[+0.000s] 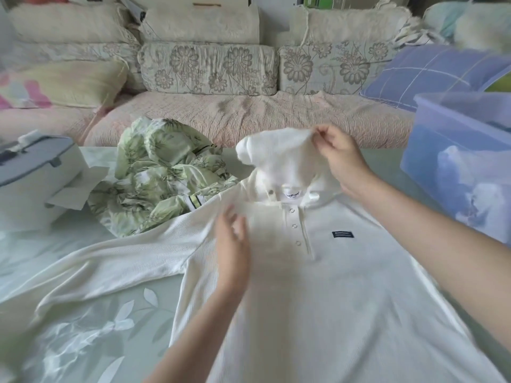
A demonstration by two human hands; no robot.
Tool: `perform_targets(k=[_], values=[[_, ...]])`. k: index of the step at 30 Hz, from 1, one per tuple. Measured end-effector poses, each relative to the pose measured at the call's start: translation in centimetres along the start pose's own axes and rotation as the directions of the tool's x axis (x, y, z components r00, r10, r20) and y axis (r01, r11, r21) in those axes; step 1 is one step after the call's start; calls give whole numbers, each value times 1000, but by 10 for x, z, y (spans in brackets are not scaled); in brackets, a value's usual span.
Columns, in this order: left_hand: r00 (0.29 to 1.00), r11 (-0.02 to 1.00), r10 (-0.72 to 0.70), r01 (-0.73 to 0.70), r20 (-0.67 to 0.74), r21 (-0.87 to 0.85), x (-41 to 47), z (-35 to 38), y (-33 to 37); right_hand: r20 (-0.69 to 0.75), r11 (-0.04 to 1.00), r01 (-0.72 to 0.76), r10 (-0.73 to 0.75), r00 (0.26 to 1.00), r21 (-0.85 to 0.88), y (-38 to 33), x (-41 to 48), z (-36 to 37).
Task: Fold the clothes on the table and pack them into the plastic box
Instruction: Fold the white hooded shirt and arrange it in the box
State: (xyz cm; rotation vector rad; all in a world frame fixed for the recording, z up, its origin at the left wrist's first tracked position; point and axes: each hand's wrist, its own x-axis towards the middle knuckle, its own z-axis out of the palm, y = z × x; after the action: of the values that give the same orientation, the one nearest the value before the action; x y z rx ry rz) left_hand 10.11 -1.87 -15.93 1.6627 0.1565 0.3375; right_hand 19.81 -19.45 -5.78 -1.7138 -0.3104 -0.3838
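A white shirt (318,272) lies spread on the table (83,313) at its near edge, right hand (341,156) pinching the raised collar (276,145), apparently to straighten it, left hand (232,244) steadying the chest with straight fingers.

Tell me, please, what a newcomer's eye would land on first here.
The white polo shirt spread front-up on the table fills the middle, with the right hand pinching a raised fold by its collar and the left hand flat on its chest. Behind it to the left lies a crumpled green floral garment; the translucent plastic box sits at the right edge.
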Motion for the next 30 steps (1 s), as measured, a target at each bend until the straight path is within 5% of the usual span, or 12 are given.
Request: perform_targets(k=[2,5,7,9,15,18,22,24,26,30], values=[[988,990,-54,34,-146,-134,-2,-22,11,237,1000,-15,17,971,-12,-9,-47,-20],[940,902,-335,341,71,-265,-10,-46,29,494,971,-109,204,845,-215,8,-117,-47],[846,843,-472,515,247,-154,-26,-52,35,421,923,-72,241,874,-379,26,-153,-58],[815,846,-503,532,288,-31,-48,-55,32,233,898,-94,211,949,-431,33,-179,-59],[914,911,-295,181,279,369,-86,-51,42,83,904,-251,296,952,-346,20,-223,-45],[919,945,-326,315,223,85,-86,-47,54,16,851,-490,502,865,-189,14,-226,-38],[779,736,-471,606,414,-302,-95,-35,67,91,773,-612,606,790,166,1,-219,-32],[739,698,-454,642,497,-318,-100,-29,68,141,724,-617,606,783,309,0,-216,-31],[732,767,-441,608,520,-205,-103,-27,68,96,725,-602,609,787,336,-3,-212,-32],[764,836,-479,547,432,-41,-90,-42,62,-45,850,-500,513,857,167,-14,-215,-54]])
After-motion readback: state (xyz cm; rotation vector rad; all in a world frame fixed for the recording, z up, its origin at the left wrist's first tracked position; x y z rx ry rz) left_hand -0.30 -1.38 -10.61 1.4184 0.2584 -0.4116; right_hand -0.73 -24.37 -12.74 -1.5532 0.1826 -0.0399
